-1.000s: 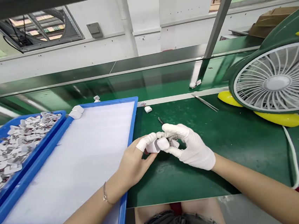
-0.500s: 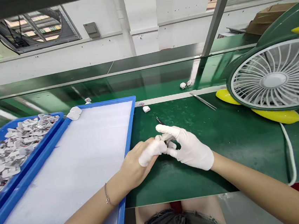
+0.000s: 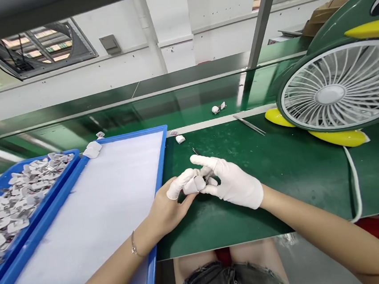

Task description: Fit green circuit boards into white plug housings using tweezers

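Close together over the green bench, my two hands meet at a small white plastic housing (image 3: 194,185). My left hand (image 3: 169,206), with white finger cots on some fingers, grips the housing from its left side. My right hand (image 3: 232,184), in a white glove, is closed at the housing's right end, its index finger stretched over the top. Something dark, partly hidden, shows between the gloved fingers. Thin dark wire ends (image 3: 195,151) stick out beyond that hand. A white part (image 3: 180,139) lies on the bench beyond my hands.
Left of my hands lies a blue tray (image 3: 164,158) with a white lining; white pieces (image 3: 92,150) rest at its far corner. Beyond it, a blue bin (image 3: 77,155) holds many white wired parts. Tweezers (image 3: 250,125), another wired part (image 3: 215,109) and a green fan (image 3: 330,95) are farther back.
My left hand has turned and its covered fingers have shifted, so the white housing now shows between my hands. The whole view has shifted slightly.
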A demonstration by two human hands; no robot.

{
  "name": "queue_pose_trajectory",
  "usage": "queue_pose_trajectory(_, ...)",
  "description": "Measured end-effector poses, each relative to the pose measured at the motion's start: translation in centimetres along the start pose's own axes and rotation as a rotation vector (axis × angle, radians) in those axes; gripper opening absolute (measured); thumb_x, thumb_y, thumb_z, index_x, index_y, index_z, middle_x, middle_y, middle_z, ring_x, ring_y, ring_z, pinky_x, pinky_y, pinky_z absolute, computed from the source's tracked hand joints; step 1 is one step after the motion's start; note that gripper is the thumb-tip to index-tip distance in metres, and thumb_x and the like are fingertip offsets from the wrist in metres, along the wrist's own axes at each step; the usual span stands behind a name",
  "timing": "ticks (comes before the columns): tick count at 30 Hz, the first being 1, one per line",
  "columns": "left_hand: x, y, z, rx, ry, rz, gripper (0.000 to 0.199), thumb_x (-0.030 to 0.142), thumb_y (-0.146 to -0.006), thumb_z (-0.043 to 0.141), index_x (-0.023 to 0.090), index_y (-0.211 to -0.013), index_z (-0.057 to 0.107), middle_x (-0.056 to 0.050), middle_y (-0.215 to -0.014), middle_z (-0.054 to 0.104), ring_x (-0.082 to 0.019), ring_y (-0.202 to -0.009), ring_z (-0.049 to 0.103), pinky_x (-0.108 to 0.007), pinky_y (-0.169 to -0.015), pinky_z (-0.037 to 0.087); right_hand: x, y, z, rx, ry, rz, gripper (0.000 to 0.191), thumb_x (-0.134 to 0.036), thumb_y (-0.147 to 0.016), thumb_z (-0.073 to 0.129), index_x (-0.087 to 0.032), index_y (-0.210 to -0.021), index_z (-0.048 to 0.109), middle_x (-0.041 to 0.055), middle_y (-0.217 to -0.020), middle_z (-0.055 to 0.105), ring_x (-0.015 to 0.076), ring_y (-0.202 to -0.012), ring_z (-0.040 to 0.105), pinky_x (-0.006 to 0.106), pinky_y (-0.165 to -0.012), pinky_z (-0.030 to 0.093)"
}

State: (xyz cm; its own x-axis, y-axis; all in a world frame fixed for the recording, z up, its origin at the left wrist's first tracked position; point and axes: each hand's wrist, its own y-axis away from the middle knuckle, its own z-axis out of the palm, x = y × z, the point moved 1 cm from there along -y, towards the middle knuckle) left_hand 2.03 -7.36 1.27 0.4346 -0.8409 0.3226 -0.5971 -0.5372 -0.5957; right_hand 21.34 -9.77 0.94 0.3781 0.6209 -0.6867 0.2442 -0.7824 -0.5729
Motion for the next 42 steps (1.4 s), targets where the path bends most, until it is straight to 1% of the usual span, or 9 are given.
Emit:
queue_pose_trajectory(6, 0.7, -0.3, -0.4, -0.109, -0.113, 0.107, 0.04, 0.012, -0.084, 0.059, 0.023, -0.121, 0.049, -0.006, -0.099, 0.067, -0.013, -0.075, 0.064, -0.024, -0.066, 0.053, 0.1, 0.0, 0.4, -0.113, -0.071, 0.037, 0.069, -0.012, -0.079, 0.062, -0.023, -0.14, 0.032, 0.0006, -0.09, 0.059, 0.0105, -0.072, 0.053, 0.024, -0.066, 0.049)
queue_pose_trajectory(11, 0.5, -1.0, -0.8, -0.089, -0.102, 0.153, 0.031, 0.01, -0.082, 0.06, 0.021, -0.111, 0.057, -0.008, -0.106, 0.067, -0.016, -0.086, 0.065, -0.026, -0.071, 0.053, -0.3, -0.7, -0.4, 0.051, 0.062, -0.09, 0.084, -0.018, -0.076, 0.067, -0.026, -0.145, 0.019, 0.01, -0.124, 0.049, 0.0227, -0.113, 0.048, 0.043, -0.095, 0.044)
queue_pose_trajectory(15, 0.6, -1.4, -1.2, 0.014, 0.147, -0.052, 0.024, 0.016, -0.077, 0.068, 0.019, -0.1, 0.062, -0.005, -0.089, 0.069, -0.013, -0.073, 0.064, -0.023, -0.063, 0.053, -0.2, -1.0, -1.5, 0.086, -0.066, -0.107, 0.089, -0.041, -0.072, 0.075, -0.024, -0.142, 0.022, 0.0122, -0.137, 0.039, 0.0268, -0.126, 0.039, 0.048, -0.106, 0.033)
queue_pose_trajectory(18, 0.8, -1.2, -1.4, 0.156, 0.371, -0.334, 0.026, 0.022, -0.072, 0.074, 0.018, -0.093, 0.061, -0.001, -0.075, 0.065, -0.01, -0.059, 0.058, -0.02, -0.051, 0.046, 0.0, -0.7, -1.4, 0.097, -0.171, -0.082, 0.067, -0.049, -0.079, 0.067, -0.022, -0.133, 0.038, 0.0047, -0.096, 0.057, 0.0201, -0.092, 0.055, 0.042, -0.091, 0.043)
queue_pose_trajectory(20, 1.0, -1.1, -1.4, 0.214, 0.541, -0.501, 0.026, 0.025, -0.071, 0.075, 0.018, -0.09, 0.059, 0.001, -0.071, 0.063, -0.01, -0.06, 0.058, -0.02, -0.052, 0.046, -0.1, -0.5, -0.7, 0.124, -0.066, -0.088, 0.064, -0.053, -0.073, 0.071, -0.021, -0.122, 0.048, -0.0015, -0.072, 0.049, 0.017, -0.072, 0.05, 0.037, -0.076, 0.044)
queue_pose_trajectory(24, 2.0, -1.2, -1.1, 0.129, 0.8, -0.667, 0.028, 0.029, -0.073, 0.073, 0.018, -0.083, 0.05, 0.002, -0.067, 0.061, -0.011, -0.06, 0.058, -0.023, -0.056, 0.049, -1.0, -0.3, 1.0, 0.236, 0.132, -0.181, 0.055, -0.04, -0.07, 0.075, -0.021, -0.115, 0.048, -0.0004, -0.077, 0.052, 0.0153, -0.069, 0.046, 0.03, -0.067, 0.04)
queue_pose_trajectory(30, 2.3, -1.1, -1.4, 0.022, 0.771, -0.591, 0.022, 0.029, -0.078, 0.068, 0.017, -0.082, 0.05, -0.003, -0.079, 0.065, -0.012, -0.07, 0.062, -0.024, -0.065, 0.051, -1.6, -0.3, 0.9, 0.242, 0.124, -0.196, 0.034, -0.031, -0.076, 0.072, -0.019, -0.102, 0.053, -0.0068, -0.058, 0.039, 0.0104, -0.056, 0.038, 0.024, -0.059, 0.035)
queue_pose_trajectory(35, 1.9, -1.3, -1.9, -0.096, 0.646, -0.42, 0.02, 0.026, -0.081, 0.065, 0.019, -0.093, 0.051, -0.001, -0.081, 0.064, -0.012, -0.077, 0.061, -0.022, -0.072, 0.049, -1.5, -0.1, 0.4, 0.166, 0.052, -0.15, 0.035, -0.035, -0.078, 0.071, -0.017, -0.104, 0.054, -0.0085, -0.055, 0.035, 0.0091, -0.053, 0.036, 0.024, -0.06, 0.035)
queue_pose_trajectory(42, 1.5, -1.2, -2.4, -0.27, 0.531, -0.341, 0.021, 0.032, -0.079, 0.065, 0.017, -0.077, 0.051, 0.003, -0.066, 0.052, -0.01, -0.062, 0.051, -0.021, -0.059, 0.043, -2.2, 0.1, 0.6, 0.043, 0.03, -0.223, 0.031, -0.039, -0.085, 0.063, -0.017, -0.105, 0.057, -0.0052, -0.056, 0.039, 0.0124, -0.06, 0.042, 0.025, -0.059, 0.035)
